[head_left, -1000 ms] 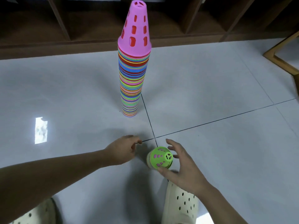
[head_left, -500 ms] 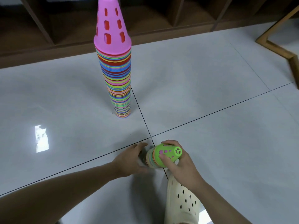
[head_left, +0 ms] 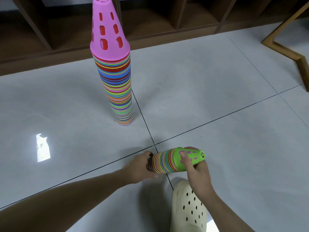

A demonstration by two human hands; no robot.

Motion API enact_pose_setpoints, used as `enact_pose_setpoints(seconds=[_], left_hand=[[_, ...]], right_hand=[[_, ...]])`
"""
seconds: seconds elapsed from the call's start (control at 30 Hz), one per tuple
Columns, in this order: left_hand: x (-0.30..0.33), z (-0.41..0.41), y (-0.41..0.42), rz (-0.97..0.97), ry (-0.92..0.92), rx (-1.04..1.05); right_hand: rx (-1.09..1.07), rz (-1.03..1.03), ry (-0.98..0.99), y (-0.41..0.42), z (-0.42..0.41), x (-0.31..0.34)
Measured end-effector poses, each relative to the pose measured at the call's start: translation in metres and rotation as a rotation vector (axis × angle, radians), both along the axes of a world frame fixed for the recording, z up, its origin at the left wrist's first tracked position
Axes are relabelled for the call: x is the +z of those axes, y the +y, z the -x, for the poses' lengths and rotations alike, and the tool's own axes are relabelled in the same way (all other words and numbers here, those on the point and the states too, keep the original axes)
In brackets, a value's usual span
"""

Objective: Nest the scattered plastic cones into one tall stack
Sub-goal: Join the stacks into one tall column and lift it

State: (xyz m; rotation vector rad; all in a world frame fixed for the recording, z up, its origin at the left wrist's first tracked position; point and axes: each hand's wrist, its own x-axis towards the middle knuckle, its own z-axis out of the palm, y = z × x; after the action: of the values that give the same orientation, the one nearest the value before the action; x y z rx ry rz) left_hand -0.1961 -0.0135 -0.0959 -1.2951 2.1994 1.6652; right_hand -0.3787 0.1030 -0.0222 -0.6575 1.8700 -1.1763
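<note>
The left hand (head_left: 139, 166) cups the wide base of the short stack (head_left: 168, 162), fingers curled round its rim. That stack of nested cones lies tilted nearly on its side between both hands, its green cone (head_left: 190, 158) pointing right. The right hand (head_left: 194, 169) grips the green end, thumb pressed on its slotted wall. Just below that hand is a cream clog (head_left: 189, 208). Well beyond the hands, the tall stack (head_left: 117, 87) stands upright on the floor (head_left: 217, 97), capped by a pink cone (head_left: 108, 30).

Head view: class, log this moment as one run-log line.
short stack: on its side | left hand: grips base | right hand: grips green tip | tall stack: upright, apart
</note>
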Motion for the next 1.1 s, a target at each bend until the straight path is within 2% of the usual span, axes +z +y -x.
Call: enact_pose_setpoints(seconds=[0.27, 0.37, 0.5, 0.63, 0.77, 0.9, 1.1], left_hand=[[0.013, 0.02, -0.013, 0.141, -0.144, -0.204], [0.019, 0.023, -0.01, 0.325, -0.25, -0.267], [0.034, 0.028, -0.012, 0.489, -0.31, -0.276], [0.067, 0.033, -0.025, 0.584, -0.279, -0.221], [0.131, 0.029, -0.039, 0.686, -0.244, -0.17], [0.226, 0.012, -0.056, 0.78, -0.223, -0.121], [0.37, -0.011, -0.076, 0.879, -0.044, 0.135]], right_hand=[[-0.045, 0.012, -0.086, 0.006, -0.005, -0.005], [-0.061, 0.022, -0.133, 0.003, -0.006, -0.001], [-0.086, 0.064, -0.133, -0.005, -0.003, 0.01], [-0.121, 0.166, -0.111, -0.023, 0.005, 0.037], [-0.11, 0.31, -0.065, -0.045, 0.007, 0.091], [-0.05, 0.44, 0.004, -0.066, 0.003, 0.166], [0.036, 0.698, 0.1, -0.091, -0.014, 0.305]])
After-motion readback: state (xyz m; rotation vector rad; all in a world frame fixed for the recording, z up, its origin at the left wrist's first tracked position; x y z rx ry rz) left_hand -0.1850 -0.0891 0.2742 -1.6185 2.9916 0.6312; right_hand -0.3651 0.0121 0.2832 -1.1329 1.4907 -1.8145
